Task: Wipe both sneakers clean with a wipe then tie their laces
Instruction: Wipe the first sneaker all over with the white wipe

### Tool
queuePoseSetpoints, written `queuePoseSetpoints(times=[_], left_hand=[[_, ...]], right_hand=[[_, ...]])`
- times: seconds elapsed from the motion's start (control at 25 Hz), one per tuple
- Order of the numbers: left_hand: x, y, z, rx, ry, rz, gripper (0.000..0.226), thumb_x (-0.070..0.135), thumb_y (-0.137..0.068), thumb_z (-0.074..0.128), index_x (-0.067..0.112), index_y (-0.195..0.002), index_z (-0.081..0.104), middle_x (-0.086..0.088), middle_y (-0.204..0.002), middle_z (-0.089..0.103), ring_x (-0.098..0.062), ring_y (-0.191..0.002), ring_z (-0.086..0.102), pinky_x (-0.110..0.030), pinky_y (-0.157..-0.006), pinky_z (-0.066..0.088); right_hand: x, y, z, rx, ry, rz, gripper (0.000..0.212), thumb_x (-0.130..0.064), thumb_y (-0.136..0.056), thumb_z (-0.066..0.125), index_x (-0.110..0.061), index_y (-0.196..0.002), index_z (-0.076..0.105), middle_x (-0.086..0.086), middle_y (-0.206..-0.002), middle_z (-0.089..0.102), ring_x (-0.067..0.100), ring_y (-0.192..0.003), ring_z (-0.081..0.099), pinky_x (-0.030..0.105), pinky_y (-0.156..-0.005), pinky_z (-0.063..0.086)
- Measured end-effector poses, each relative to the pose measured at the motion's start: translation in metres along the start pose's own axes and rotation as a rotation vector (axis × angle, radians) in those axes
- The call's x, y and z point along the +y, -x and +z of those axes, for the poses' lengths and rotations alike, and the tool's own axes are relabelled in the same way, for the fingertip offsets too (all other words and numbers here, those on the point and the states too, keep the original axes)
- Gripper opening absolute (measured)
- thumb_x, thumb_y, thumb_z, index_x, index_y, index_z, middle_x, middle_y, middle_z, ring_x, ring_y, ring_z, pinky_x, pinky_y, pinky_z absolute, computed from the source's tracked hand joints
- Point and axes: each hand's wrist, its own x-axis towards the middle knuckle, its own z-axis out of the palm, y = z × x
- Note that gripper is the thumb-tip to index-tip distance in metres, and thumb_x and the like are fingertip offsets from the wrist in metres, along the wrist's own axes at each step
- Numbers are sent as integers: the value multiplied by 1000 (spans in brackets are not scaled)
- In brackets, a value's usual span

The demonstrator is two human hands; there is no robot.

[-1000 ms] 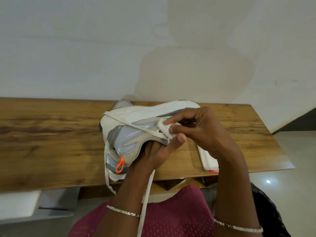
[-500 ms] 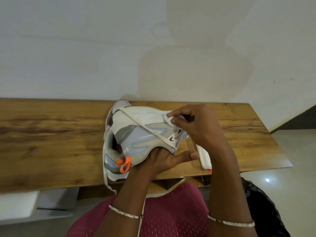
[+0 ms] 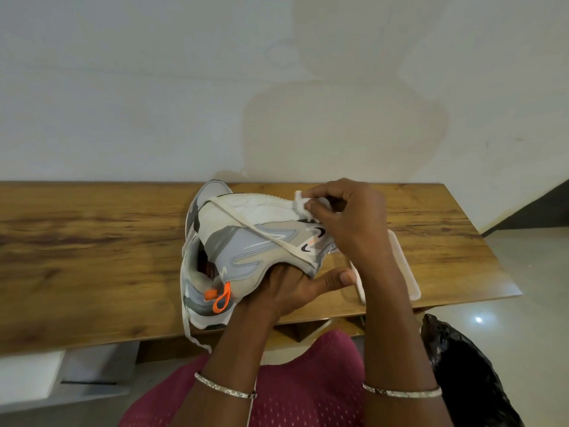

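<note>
A grey, white and light-blue sneaker (image 3: 246, 251) with an orange heel loop is held tilted on its side above the wooden table (image 3: 92, 257), white sole facing away from me. My left hand (image 3: 289, 291) grips it from below; the fingers are hidden under the upper and the thumb sticks out to the right. My right hand (image 3: 348, 223) pinches a small white wipe (image 3: 301, 202) against the sole's edge near the toe. A loose lace (image 3: 261, 234) crosses the sneaker's side. A second sneaker (image 3: 197, 306) stands behind and under it, mostly hidden.
A flat white pack (image 3: 403, 272) lies on the table to the right, partly behind my right forearm. One lace end (image 3: 191, 331) hangs over the table's front edge. A black bag (image 3: 462, 383) sits on the floor at the lower right. A white wall backs the table.
The sneaker has been rolled so that its sole faces further away. My right hand with the wipe has moved from the side panel up to the sole's edge.
</note>
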Motion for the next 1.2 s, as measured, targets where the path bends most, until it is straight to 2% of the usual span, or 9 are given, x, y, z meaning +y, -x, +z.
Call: queuePoseSetpoints(times=[0.2, 0.36, 0.52, 0.6, 0.72, 0.88, 1.04, 1.12, 1.2], left_hand=[[7, 7, -7, 65, 118, -20, 119, 108, -28, 6, 51, -131, 23, 17, -149, 27, -6, -143, 18, -11, -107, 2], [4, 8, -12, 212, 460, -91, 94, 108, -33, 28, 57, -112, 33, 30, -129, 39, 17, -124, 35, -5, -107, 23], [2, 6, -15, 374, 665, -13, 85, 98, -58, 36, 41, -120, 50, 21, -123, 59, 8, -123, 50, -14, -103, 43], [9, 6, -19, 420, 809, -9, 70, 91, -59, 43, 40, -106, 52, 26, -105, 64, -2, -121, 57, -14, -95, 49], [5, 2, -15, 427, 906, -48, 97, 101, -36, 52, 37, -109, 55, 16, -108, 67, -16, -122, 59, -39, -106, 47], [8, 3, -6, 372, 925, -7, 117, 99, -41, 56, 17, -123, 58, -4, -118, 68, -7, -117, 61, -19, -93, 52], [10, 3, -3, 335, 961, -8, 118, 98, -40, 59, 13, -123, 60, -5, -116, 69, -19, -119, 61, -19, -89, 52], [11, 2, -6, 379, 985, 48, 131, 94, -46, 62, -18, -114, 55, -36, -107, 58, -39, -115, 57, -25, -91, 52], [13, -1, -10, 434, 1038, 88, 116, 88, -49, 68, -22, -86, 56, -43, -85, 48, -50, -95, 57, -35, -87, 48]], right_hand=[[30, 5, -23, 305, 145, 192, 15, -12, -86, 70, -20, -96, 77, -5, -90, 73, 10, -80, 65, 39, -81, 56], [7, 5, -11, 132, 101, 72, 18, -15, -88, 71, -21, -103, 77, -6, -99, 74, 7, -88, 65, 27, -82, 56], [-20, 7, 0, -74, -68, -99, 19, -12, -88, 71, -23, -102, 78, -11, -98, 72, 2, -90, 64, 13, -75, 51], [-20, 6, 4, 42, 4, -173, 19, -11, -88, 70, -21, -102, 78, -8, -98, 71, 5, -91, 63, 14, -77, 50], [-14, 3, 1, 386, 144, -150, 17, -9, -90, 68, -14, -104, 76, 0, -99, 69, 16, -92, 62, 21, -78, 49], [5, 1, -20, 673, 134, 30, 18, -8, -92, 66, -15, -106, 75, 1, -100, 65, 20, -94, 60, 20, -80, 48], [25, 4, -35, 733, 81, 149, 19, -10, -94, 62, -16, -107, 74, 3, -99, 65, 12, -91, 58, 2, -75, 38], [34, 5, -38, 736, 46, 177, 19, -11, -95, 61, -17, -108, 74, 3, -99, 65, 4, -87, 55, 5, -74, 42], [41, 5, -34, 694, -16, 212, 21, -10, -96, 60, -19, -109, 73, 0, -101, 68, 4, -89, 59, 19, -79, 51]])
